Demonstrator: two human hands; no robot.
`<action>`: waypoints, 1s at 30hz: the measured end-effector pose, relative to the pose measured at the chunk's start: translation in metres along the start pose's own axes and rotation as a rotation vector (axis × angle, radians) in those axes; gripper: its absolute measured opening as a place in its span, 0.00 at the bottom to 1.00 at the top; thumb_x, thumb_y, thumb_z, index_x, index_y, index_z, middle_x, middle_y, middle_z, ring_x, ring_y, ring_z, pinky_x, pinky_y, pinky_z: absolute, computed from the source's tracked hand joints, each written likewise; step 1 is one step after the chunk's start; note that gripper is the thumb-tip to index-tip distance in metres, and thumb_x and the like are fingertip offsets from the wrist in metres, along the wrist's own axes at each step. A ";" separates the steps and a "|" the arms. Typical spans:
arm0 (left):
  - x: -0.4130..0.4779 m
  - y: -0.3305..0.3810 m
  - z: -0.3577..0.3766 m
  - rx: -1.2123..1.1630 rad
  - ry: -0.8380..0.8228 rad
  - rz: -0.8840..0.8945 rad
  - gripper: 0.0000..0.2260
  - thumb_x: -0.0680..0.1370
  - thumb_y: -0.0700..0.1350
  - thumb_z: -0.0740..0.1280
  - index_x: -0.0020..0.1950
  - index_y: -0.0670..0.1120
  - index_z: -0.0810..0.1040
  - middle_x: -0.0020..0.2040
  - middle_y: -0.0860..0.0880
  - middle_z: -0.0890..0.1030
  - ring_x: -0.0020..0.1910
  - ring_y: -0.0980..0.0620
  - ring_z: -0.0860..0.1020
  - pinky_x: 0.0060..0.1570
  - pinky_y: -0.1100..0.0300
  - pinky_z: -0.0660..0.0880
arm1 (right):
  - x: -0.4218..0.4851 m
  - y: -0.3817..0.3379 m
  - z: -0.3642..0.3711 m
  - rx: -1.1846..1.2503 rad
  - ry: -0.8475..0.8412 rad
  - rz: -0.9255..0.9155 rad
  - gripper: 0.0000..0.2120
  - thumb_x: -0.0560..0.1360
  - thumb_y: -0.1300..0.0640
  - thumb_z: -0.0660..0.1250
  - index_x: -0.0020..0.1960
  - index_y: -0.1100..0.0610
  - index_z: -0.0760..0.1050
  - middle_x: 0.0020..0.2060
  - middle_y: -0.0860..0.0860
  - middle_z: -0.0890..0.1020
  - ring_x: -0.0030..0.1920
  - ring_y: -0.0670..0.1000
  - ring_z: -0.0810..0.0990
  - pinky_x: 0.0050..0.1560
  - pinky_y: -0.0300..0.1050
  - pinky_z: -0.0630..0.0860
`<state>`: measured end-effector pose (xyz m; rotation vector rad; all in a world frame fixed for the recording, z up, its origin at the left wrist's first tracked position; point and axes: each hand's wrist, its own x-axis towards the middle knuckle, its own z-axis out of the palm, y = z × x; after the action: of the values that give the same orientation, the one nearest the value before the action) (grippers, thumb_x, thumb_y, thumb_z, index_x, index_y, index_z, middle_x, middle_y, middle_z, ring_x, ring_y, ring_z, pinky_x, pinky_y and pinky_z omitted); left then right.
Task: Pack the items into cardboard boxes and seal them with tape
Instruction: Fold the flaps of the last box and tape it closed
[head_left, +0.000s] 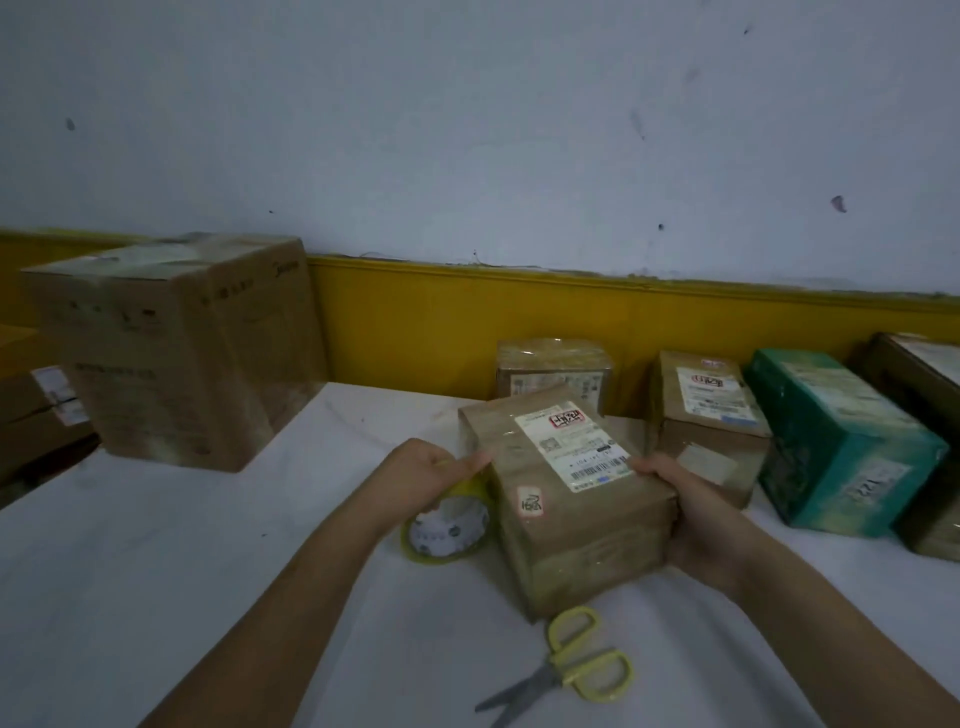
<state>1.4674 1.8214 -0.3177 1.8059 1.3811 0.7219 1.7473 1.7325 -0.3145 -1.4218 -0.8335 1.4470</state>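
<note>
Your right hand (693, 519) is clasping the labelled box (566, 499) at its right end; your left hand (428, 473) is gripping the tape roll (449, 527) just beside it.

Open passage lies over the table (156, 571) at lower left. A big carton (182, 353) blocks middle left. A green box (841, 441) walls the right, and scissors (563, 666) lie bottom centre.
</note>
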 end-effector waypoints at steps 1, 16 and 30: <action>0.002 -0.001 0.000 -0.016 0.011 0.037 0.29 0.67 0.73 0.68 0.26 0.50 0.64 0.22 0.53 0.66 0.21 0.58 0.68 0.25 0.70 0.65 | 0.001 0.004 -0.003 0.023 -0.017 0.015 0.26 0.64 0.44 0.74 0.60 0.51 0.79 0.52 0.55 0.86 0.50 0.56 0.85 0.50 0.56 0.82; -0.023 -0.025 -0.002 0.014 0.036 0.230 0.22 0.66 0.64 0.76 0.54 0.58 0.75 0.50 0.62 0.77 0.50 0.64 0.76 0.43 0.70 0.74 | -0.012 -0.029 0.050 -1.578 -0.106 -0.222 0.59 0.51 0.13 0.37 0.77 0.37 0.35 0.78 0.46 0.33 0.77 0.61 0.32 0.74 0.69 0.47; -0.032 0.019 0.063 -1.190 0.109 -0.190 0.15 0.81 0.50 0.66 0.68 0.52 0.76 0.63 0.37 0.79 0.58 0.39 0.80 0.34 0.56 0.79 | 0.006 -0.028 0.017 -0.744 0.198 -0.117 0.38 0.68 0.21 0.50 0.72 0.39 0.67 0.67 0.50 0.77 0.62 0.57 0.78 0.62 0.53 0.74</action>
<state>1.5189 1.7738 -0.3379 0.6911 0.8197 1.1953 1.7349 1.7502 -0.2893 -1.9753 -1.3802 0.9082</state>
